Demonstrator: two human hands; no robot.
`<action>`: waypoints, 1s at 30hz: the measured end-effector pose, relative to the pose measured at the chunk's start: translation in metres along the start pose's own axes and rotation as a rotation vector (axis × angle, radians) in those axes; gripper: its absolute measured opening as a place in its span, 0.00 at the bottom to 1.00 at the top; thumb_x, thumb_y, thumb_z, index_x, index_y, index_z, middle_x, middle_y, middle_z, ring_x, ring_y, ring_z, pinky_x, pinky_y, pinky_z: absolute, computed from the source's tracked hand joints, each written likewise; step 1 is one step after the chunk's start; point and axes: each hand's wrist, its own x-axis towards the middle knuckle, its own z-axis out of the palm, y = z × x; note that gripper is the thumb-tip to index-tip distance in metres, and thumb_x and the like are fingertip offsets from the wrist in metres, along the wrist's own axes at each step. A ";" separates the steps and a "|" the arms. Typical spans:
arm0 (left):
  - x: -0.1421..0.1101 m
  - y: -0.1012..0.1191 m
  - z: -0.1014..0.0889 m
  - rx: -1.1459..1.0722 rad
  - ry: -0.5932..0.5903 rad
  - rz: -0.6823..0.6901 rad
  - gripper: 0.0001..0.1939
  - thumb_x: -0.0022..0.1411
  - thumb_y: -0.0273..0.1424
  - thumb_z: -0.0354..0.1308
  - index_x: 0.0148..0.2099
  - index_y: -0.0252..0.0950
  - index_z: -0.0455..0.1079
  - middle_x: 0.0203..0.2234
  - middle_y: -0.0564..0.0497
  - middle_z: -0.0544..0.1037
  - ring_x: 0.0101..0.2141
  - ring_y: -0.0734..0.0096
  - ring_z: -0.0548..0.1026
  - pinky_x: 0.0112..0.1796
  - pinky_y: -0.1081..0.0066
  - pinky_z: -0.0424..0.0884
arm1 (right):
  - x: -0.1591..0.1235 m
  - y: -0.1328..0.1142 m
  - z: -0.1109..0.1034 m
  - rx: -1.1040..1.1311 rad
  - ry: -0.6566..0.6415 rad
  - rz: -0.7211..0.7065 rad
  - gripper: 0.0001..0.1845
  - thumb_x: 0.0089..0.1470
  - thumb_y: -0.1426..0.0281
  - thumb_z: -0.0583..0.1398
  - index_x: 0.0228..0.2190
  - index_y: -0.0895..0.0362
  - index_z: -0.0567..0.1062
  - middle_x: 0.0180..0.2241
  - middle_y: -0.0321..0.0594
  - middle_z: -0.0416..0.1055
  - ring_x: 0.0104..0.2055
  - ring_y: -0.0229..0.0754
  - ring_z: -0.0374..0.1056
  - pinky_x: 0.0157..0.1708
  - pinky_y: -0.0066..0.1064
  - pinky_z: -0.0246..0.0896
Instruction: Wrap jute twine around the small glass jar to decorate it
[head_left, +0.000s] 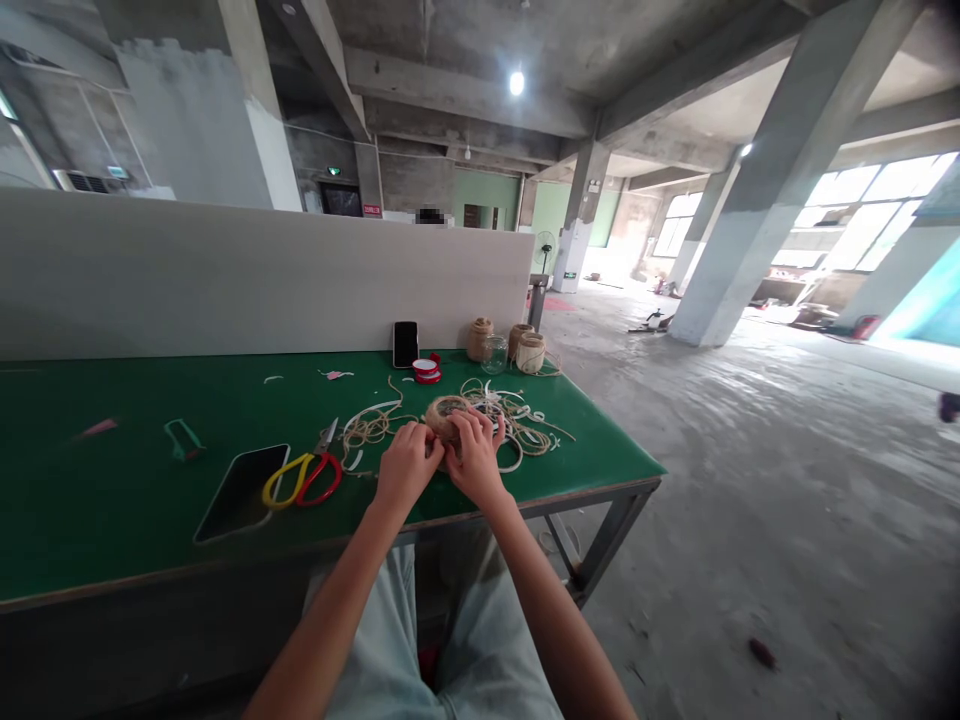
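A round jar wrapped in brown twine (442, 408) sits near the table's front edge, its mouth facing up. My left hand (407, 462) is closed at its near left side, fingertips pinched against the twine. My right hand (474, 458) curls over the right side of the jar with its fingers on the wrapping. Between the two hands the fingertips nearly meet, and what they pinch there is too small to make out. Loose twine (369, 428) lies left of the jar, and a larger tangle of twine and white strips (529, 438) lies to the right.
Scissors (319, 475) with yellow and red handles rest beside a large phone (238, 498) on the green table (120, 520). Behind are red tape rolls (427, 370), another phone (406, 344), a clear glass jar (494, 355) and several twine-wrapped jars (531, 353). A white panel (262, 280) borders the back.
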 end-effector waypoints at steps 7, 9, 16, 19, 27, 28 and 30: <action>0.000 0.001 -0.002 -0.002 -0.018 -0.003 0.04 0.59 0.29 0.51 0.31 0.38 0.62 0.29 0.48 0.71 0.36 0.64 0.70 0.35 0.70 0.66 | -0.001 0.000 0.000 0.005 0.007 0.002 0.20 0.52 0.72 0.54 0.48 0.55 0.65 0.52 0.43 0.67 0.59 0.50 0.52 0.61 0.52 0.24; 0.000 0.001 -0.002 -0.005 -0.022 -0.001 0.04 0.60 0.30 0.51 0.31 0.38 0.62 0.29 0.48 0.71 0.36 0.64 0.70 0.35 0.70 0.66 | -0.001 0.000 0.000 0.004 0.005 0.004 0.20 0.52 0.72 0.54 0.49 0.55 0.64 0.52 0.43 0.66 0.59 0.50 0.52 0.61 0.52 0.24; 0.005 0.005 -0.006 0.010 -0.086 -0.053 0.05 0.59 0.29 0.50 0.30 0.38 0.61 0.29 0.48 0.71 0.36 0.64 0.70 0.34 0.70 0.65 | 0.000 0.000 -0.001 0.017 -0.008 0.002 0.20 0.52 0.72 0.54 0.49 0.55 0.65 0.52 0.44 0.66 0.59 0.50 0.51 0.60 0.52 0.22; 0.007 0.008 -0.008 0.021 -0.128 -0.090 0.06 0.59 0.29 0.50 0.29 0.37 0.61 0.29 0.48 0.71 0.36 0.63 0.71 0.33 0.69 0.65 | 0.000 0.000 -0.001 0.013 -0.006 0.010 0.20 0.53 0.72 0.54 0.49 0.54 0.65 0.53 0.43 0.66 0.59 0.50 0.51 0.60 0.52 0.20; 0.008 0.004 -0.010 0.015 -0.151 -0.071 0.04 0.59 0.29 0.50 0.30 0.37 0.62 0.30 0.48 0.72 0.37 0.63 0.71 0.35 0.69 0.66 | -0.003 0.000 0.000 -0.015 0.011 0.011 0.19 0.54 0.71 0.54 0.49 0.55 0.65 0.53 0.43 0.66 0.60 0.50 0.51 0.61 0.52 0.21; 0.008 0.004 -0.010 0.013 -0.153 -0.067 0.04 0.58 0.29 0.51 0.30 0.37 0.62 0.30 0.48 0.72 0.37 0.63 0.71 0.35 0.70 0.66 | -0.003 0.000 0.000 -0.014 0.012 0.010 0.20 0.54 0.71 0.54 0.49 0.55 0.65 0.53 0.43 0.66 0.60 0.50 0.51 0.61 0.52 0.21; 0.008 0.004 -0.011 0.013 -0.158 -0.068 0.04 0.58 0.30 0.51 0.31 0.37 0.62 0.30 0.48 0.72 0.37 0.63 0.71 0.35 0.70 0.66 | -0.003 -0.001 0.001 -0.017 0.017 0.010 0.20 0.54 0.72 0.54 0.49 0.55 0.65 0.53 0.43 0.66 0.60 0.49 0.51 0.61 0.52 0.21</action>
